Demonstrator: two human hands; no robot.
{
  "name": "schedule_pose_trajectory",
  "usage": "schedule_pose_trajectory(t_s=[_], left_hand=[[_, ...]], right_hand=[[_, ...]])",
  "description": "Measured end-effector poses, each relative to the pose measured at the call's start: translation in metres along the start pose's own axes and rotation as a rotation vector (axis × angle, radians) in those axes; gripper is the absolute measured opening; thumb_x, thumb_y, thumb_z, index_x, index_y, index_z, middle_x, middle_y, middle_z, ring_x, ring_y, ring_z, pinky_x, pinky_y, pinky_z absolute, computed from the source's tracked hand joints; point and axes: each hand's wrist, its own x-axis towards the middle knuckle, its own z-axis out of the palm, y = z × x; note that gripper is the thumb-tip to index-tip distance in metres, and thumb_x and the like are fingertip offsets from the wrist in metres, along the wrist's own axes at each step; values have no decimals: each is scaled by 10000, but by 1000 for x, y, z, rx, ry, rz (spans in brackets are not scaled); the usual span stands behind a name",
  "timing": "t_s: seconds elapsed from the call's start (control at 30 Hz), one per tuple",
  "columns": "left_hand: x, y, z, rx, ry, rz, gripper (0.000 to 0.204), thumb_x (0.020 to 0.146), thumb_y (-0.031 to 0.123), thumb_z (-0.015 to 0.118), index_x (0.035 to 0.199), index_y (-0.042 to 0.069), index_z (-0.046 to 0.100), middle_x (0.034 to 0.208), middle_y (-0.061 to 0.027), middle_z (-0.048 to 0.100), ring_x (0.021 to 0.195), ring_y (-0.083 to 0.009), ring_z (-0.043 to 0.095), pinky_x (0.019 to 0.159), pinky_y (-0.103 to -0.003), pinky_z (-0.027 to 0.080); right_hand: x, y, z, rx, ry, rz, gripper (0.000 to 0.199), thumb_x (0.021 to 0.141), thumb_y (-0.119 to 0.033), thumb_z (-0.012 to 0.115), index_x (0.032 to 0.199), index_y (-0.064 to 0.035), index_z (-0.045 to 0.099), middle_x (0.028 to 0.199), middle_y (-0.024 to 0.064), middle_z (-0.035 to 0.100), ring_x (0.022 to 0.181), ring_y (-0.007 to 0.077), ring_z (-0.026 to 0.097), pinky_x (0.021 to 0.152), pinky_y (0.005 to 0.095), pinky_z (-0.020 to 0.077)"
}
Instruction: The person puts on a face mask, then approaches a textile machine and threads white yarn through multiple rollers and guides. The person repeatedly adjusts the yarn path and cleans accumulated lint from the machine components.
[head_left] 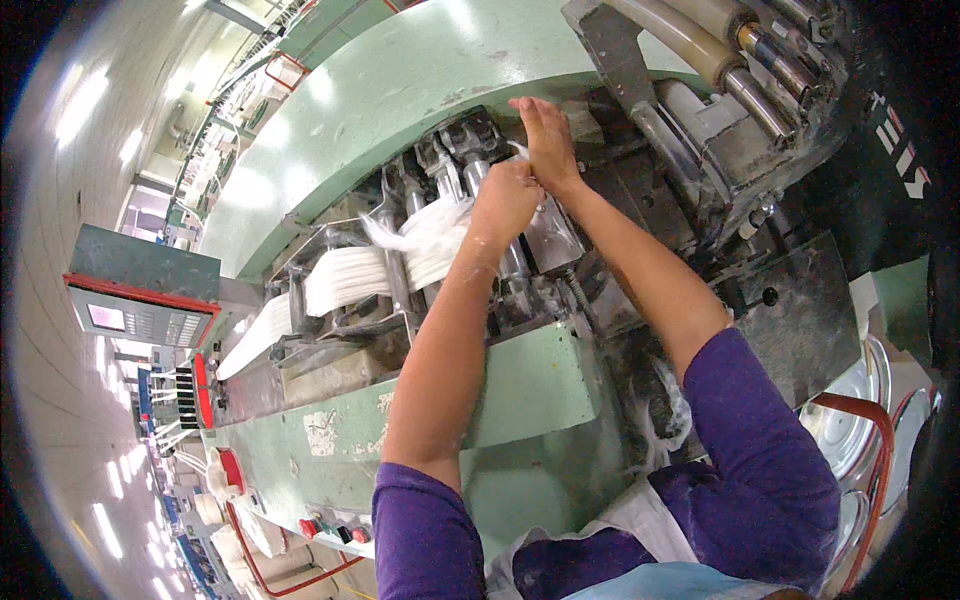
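Both my hands reach over the rollers of a green textile machine [530, 385]. My left hand [505, 203] is closed in a fist above the metal rollers, and whatever its fingers hold is hidden. Right beside it, my right hand [548, 145] is raised with its fingers stretched out, its heel close to the left fist. A thin white wisp of fibre shows between the two hands. Thick white fibre strands [345, 278] lie side by side across the rollers, left of my left forearm. A loose tuft [385, 235] sticks up from them.
A raised roller arm [690, 150] stands at the upper right. To the left is a control panel [140, 315] with a small screen. Red and black buttons [345, 533] sit on the machine's front. Metal-rimmed cans [850, 430] and a red rail [885, 450] are at the right.
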Motion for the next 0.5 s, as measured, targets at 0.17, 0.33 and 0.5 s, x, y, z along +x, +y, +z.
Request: schedule_pose_trajectory(t_s=[0.17, 0.33, 0.5], left_hand=[[-10, 5, -4, -144, 288, -45, 288, 672, 80, 712, 933, -36, 672, 752, -93, 681, 658, -118, 614, 609, -240, 471], [-18, 15, -17, 57, 401, -166, 327, 573, 205, 784, 836, 39, 684, 749, -139, 673, 696, -249, 655, 666, -328, 494], [-20, 25, -16, 154, 459, -131, 279, 559, 174, 756, 754, 44, 604, 716, -116, 642, 686, -259, 635, 646, -343, 484]], right_hand=[[-17, -5, -14, 376, 132, 217, 477, 951, -372, 415, 1026, 51, 622, 982, 128, 657, 995, 250, 578, 887, 355, 420], [-69, -26, -41, -229, -206, 28, 308, 833, -335, 561, 898, -68, 701, 848, 135, 663, 895, 317, 591, 801, 386, 455], [-78, -33, -44, -422, -295, -83, 249, 778, -283, 628, 864, -62, 701, 754, 128, 642, 771, 300, 589, 742, 394, 448]])
